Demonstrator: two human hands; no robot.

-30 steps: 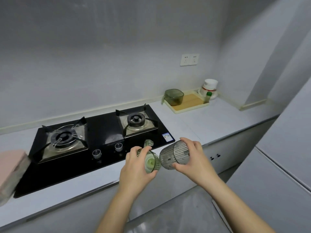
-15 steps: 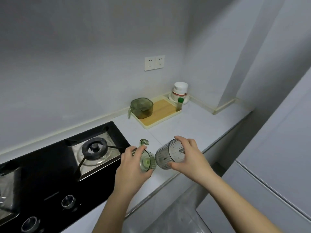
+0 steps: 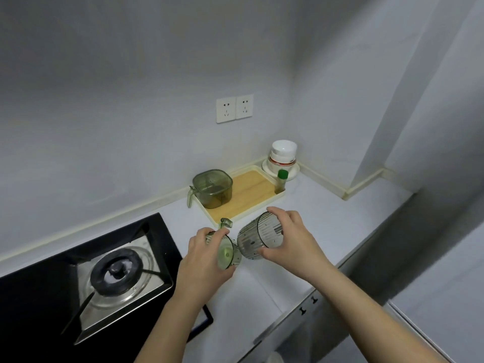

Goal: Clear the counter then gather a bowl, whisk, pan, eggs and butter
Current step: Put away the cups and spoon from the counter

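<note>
Your left grip (image 3: 207, 260) is curled round a green cup (image 3: 227, 255), fingers wrapped over its body, and holds it tipped on its side above the front of the surface (image 3: 327, 218). The cup's flat end faces 3 o'clock and its handle (image 3: 225, 223) sticks up toward 12. Your right grip (image 3: 293, 239) pinches a ribbed grey cup (image 3: 258, 239) by its rim, fingers over the top edge and thumb under the lower edge. Its open mouth is turned toward you and its closed end, dotted with holes, points to 9 o'clock. The ends of the two cups lie just beside each other; you cannot tell whether they touch. Both cups are in the air, off the surface. At 12 o'clock from your hands a tray (image 3: 251, 200) with a wooden floor lies on the surface near the wall. A green tub (image 3: 213, 188) with a handle stands at the tray's 9 o'clock end, and a small bottle (image 3: 281, 182) with a green cap stands upright at its 3 o'clock corner. Just beyond the bottle, at 1 o'clock in the corner of the walls, the white bowls (image 3: 283, 153) sit stacked on a white plate (image 3: 294, 170). Two sockets (image 3: 234, 108) sit on the wall above the tray. At 8 o'clock the black stove (image 3: 34, 297) is set into the surface, with one burner (image 3: 119, 269) in view.
</note>
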